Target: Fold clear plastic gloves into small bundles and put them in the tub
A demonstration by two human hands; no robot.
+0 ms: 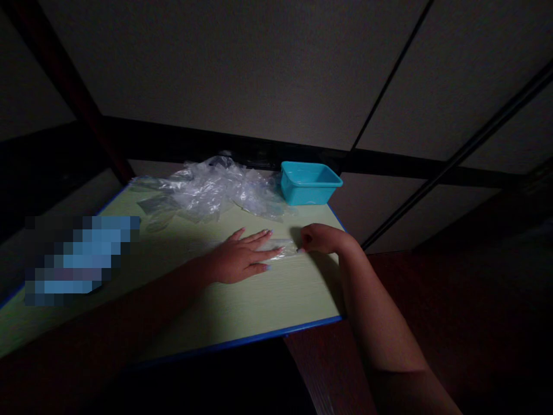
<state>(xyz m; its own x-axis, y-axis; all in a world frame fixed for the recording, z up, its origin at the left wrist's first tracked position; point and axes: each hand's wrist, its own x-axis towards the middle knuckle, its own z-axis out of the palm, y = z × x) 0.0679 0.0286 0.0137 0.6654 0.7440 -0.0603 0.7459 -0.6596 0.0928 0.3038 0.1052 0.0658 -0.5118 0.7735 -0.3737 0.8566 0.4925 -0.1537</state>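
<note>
A narrow clear plastic bag (285, 250) lies flat on the pale table (242, 305). Pressed down over it is my left hand (237, 258), its fingers spread and pointing right. My right hand (318, 238) is closed, with its fingers curled and its fingertips pinched at the bag's right end. The part of the bag under my left palm is hidden.
Behind my hands, a loose heap of clear plastic bags (216, 187) covers the table's back. A turquoise bin (309, 194) stands at the back right corner. A blurred-out blue item (86, 253) lies at the left. Dark panels (242, 69) rise behind the table.
</note>
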